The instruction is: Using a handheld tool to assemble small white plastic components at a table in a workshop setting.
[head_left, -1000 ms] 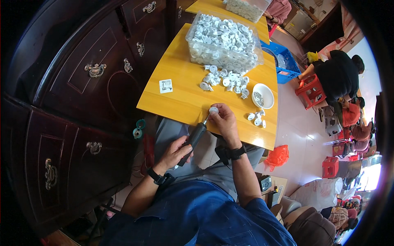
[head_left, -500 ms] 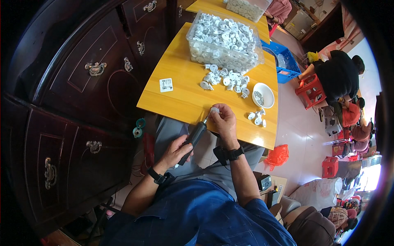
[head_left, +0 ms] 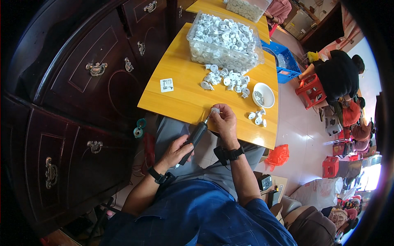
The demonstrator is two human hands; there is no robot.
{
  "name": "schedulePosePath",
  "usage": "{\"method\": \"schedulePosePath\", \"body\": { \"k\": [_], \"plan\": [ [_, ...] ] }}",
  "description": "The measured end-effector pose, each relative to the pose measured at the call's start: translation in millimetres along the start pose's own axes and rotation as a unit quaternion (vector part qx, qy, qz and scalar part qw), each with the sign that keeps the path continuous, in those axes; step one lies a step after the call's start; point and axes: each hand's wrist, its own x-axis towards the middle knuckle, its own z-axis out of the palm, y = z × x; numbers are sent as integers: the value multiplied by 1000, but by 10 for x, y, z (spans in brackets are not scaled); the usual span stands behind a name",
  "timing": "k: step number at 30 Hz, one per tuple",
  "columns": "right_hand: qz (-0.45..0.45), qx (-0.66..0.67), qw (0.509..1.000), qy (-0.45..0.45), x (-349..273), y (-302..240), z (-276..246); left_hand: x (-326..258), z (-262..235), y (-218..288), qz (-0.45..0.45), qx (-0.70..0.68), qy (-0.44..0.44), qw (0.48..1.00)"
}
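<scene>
At the tabletop's [head_left: 180, 88] near edge, left hand [head_left: 177, 151] grips a driver [head_left: 195, 135], right hand [head_left: 223, 123] pinches one white part [head_left: 214, 110]; few finished parts [head_left: 257, 117] lie nearby, while the bin [head_left: 223, 41] looks full.

Table [head_left: 184, 94]: yellow wood or laminate, smooth, semi-gloss. Cabinet [head_left: 82, 102]: dark wood, polished, with metal pull handles. Left hand [head_left: 177, 151] gripped a black driver [head_left: 196, 135], matt plastic or rubber body. Right hand [head_left: 223, 123] held a small white part [head_left: 214, 110], looked like moulded plastic. Bin [head_left: 223, 41]: clear glossy plastic. Bowl [head_left: 263, 95]: white, glossy. Crate [head_left: 287, 67]: blue plastic. Shirt [head_left: 197, 217]: blue woven cloth, matt.
</scene>
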Motion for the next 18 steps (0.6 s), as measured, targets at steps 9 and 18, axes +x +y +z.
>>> {"method": "schedulePosePath", "body": {
  "k": [9, 18],
  "plan": [
    [-4, -3, 1000, -3, 0, 20, -7, -3, 18, 6, -15, -1, 9, 1000],
    [-5, -11, 1000, -18, -13, 20, -28, -16, 10, 26, -4, 2, 3, 1000]
  ]
}}
